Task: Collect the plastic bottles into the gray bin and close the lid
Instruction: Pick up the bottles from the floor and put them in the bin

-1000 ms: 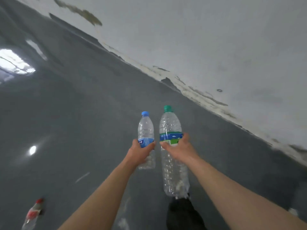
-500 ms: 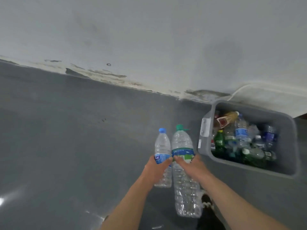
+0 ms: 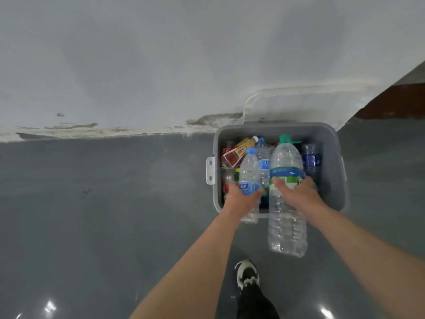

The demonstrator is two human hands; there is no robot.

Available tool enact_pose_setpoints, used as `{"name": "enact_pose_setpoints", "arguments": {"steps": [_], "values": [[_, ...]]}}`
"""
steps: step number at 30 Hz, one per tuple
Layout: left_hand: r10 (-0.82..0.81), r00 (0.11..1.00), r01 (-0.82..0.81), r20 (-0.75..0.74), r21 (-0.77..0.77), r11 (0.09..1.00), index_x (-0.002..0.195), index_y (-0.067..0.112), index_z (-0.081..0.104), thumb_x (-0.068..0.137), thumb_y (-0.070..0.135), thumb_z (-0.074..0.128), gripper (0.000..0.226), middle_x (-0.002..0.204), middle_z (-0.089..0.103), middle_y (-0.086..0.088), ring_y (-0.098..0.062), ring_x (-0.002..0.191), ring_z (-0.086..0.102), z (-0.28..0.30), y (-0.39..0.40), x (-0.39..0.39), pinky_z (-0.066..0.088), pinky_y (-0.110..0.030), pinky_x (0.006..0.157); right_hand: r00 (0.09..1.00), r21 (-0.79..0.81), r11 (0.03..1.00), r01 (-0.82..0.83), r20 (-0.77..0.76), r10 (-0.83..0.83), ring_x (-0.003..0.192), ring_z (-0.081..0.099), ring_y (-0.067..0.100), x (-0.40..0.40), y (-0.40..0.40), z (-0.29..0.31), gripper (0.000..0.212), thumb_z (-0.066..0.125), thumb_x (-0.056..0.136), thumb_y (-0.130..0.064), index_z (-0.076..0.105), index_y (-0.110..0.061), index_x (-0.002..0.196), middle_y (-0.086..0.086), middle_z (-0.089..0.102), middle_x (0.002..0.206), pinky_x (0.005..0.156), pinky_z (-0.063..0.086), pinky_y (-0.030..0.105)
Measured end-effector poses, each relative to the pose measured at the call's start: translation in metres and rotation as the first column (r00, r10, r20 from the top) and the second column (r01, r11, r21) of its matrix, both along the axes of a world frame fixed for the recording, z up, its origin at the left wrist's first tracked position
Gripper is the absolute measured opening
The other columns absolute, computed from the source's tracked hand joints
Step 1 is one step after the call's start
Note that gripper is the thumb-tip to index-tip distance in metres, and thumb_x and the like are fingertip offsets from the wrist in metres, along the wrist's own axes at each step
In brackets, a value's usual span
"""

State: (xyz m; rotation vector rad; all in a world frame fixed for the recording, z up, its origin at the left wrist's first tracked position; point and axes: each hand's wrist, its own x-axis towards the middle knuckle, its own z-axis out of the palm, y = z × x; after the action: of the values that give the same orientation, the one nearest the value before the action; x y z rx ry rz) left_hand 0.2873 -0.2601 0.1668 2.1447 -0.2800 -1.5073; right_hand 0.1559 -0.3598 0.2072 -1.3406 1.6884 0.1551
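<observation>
My left hand grips a small clear bottle with a blue cap around its blue label. My right hand grips a large clear bottle with a green cap at its green label. Both bottles are held upright over the near edge of the open gray bin, which stands on the floor against the wall. Several bottles lie inside it, among them a red and yellow one and a dark blue one. A clear lid leans on the wall behind the bin.
The glossy gray floor stretches to the left and near side. A white wall with a stained base runs behind the bin. My shoe and dark trouser leg are below the hands. A reddish-brown surface shows at far right.
My view turned right and moved closer, bringing the bin from out of sight to directly under the hands. Both hands kept hold of their bottles, which are now over the bin's near edge.
</observation>
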Motion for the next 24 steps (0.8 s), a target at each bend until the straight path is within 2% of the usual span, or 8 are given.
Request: {"name": "enact_pose_setpoints", "arguments": {"steps": [2,4,8,10,15,19,22,24], "values": [[-0.034,0.995,0.027,0.091,0.076,0.997,0.155,0.017,0.018,0.077,0.063,0.074,0.107,0.148,0.041,-0.015,-0.035,0.131,0.05,-0.003,-0.012,0.005,0.045,-0.048,0.109,1.0,-0.047,0.999,0.02,0.002,-0.02,0.136,0.044,0.037,0.005,-0.016,-0.001,0.106,0.068,0.082,-0.064,0.01,-0.015,0.156,0.017,0.038,0.153,0.11,0.04,0.047],[-0.038,0.987,0.02,0.155,0.116,0.993,0.154,0.017,0.021,0.08,0.061,0.07,0.099,0.15,0.035,-0.019,-0.038,0.136,0.043,-0.005,-0.012,0.01,0.04,-0.05,0.114,0.997,-0.087,0.995,-0.046,-0.058,0.041,0.143,0.032,0.039,0.011,-0.018,-0.002,0.105,0.066,0.085,-0.06,0.008,-0.011,0.158,0.022,0.026,0.158,0.114,0.032,0.048],[0.006,0.997,-0.015,0.074,0.121,0.993,0.14,0.021,0.043,0.087,0.05,0.061,0.063,0.137,0.048,-0.01,-0.029,0.112,0.058,-0.006,0.02,0.02,0.06,-0.042,0.085,0.973,-0.062,0.971,-0.229,-0.033,0.227,0.134,0.039,0.037,0.025,0.019,-0.006,0.07,0.059,0.093,-0.045,0.03,-0.014,0.148,0.021,0.035,0.147,0.108,0.036,0.047],[0.057,0.998,-0.06,0.021,0.139,0.988,0.136,0.021,0.05,0.089,0.046,0.057,0.054,0.135,0.05,-0.007,-0.028,0.112,0.058,-0.006,0.053,0.025,0.062,-0.037,0.071,0.94,0.01,0.941,-0.337,-0.054,0.337,0.132,0.042,0.036,0.033,0.05,-0.011,0.065,0.055,0.094,-0.045,0.031,-0.015,0.147,0.019,0.036,0.146,0.107,0.038,0.046],[0.169,0.984,-0.16,-0.056,0.149,0.976,0.123,0.009,0.066,0.097,0.026,0.047,0.036,0.12,0.066,-0.014,-0.035,0.113,0.066,-0.005,0.15,0.063,0.061,-0.049,0.089,0.846,0.121,0.85,-0.512,-0.099,0.524,0.128,0.048,0.036,0.085,0.122,-0.015,0.062,0.051,0.098,-0.04,0.031,-0.014,0.15,0.017,0.031,0.149,0.105,0.039,0.042],[0.296,0.955,-0.295,0.002,0.119,0.948,0.084,0.015,0.066,0.099,0.024,0.049,0.024,0.096,0.066,-0.01,-0.022,0.087,0.064,-0.004,0.25,0.107,0.061,-0.045,0.086,0.725,0.103,0.731,-0.675,-0.089,0.682,0.125,0.05,0.032,0.158,0.189,-0.011,0.054,0.052,0.097,-0.037,0.043,-0.011,0.144,0.017,0.044,0.143,0.103,0.041,0.038],[0.445,0.895,-0.444,0.0,0.089,0.892,0.112,0.01,0.069,0.098,0.025,0.05,0.027,0.104,0.068,-0.013,-0.026,0.095,0.068,-0.001,0.335,0.143,0.061,-0.043,0.086,0.618,0.096,0.63,-0.771,-0.129,0.776,0.132,0.048,0.032,0.219,0.254,-0.008,0.054,0.051,0.096,-0.033,0.045,-0.011,0.145,0.017,0.049,0.143,0.108,0.037,0.035],[0.568,0.823,-0.566,-0.005,0.067,0.821,0.116,0.011,0.066,0.097,0.023,0.05,0.028,0.103,0.066,-0.01,-0.025,0.09,0.067,0.004,0.413,0.167,0.061,-0.04,0.078,0.524,0.084,0.538,-0.839,-0.145,0.84,0.13,0.051,0.031,0.269,0.32,-0.007,0.053,0.052,0.094,-0.033,0.048,-0.011,0.142,0.017,0.054,0.14,0.108,0.039,0.035]]}}
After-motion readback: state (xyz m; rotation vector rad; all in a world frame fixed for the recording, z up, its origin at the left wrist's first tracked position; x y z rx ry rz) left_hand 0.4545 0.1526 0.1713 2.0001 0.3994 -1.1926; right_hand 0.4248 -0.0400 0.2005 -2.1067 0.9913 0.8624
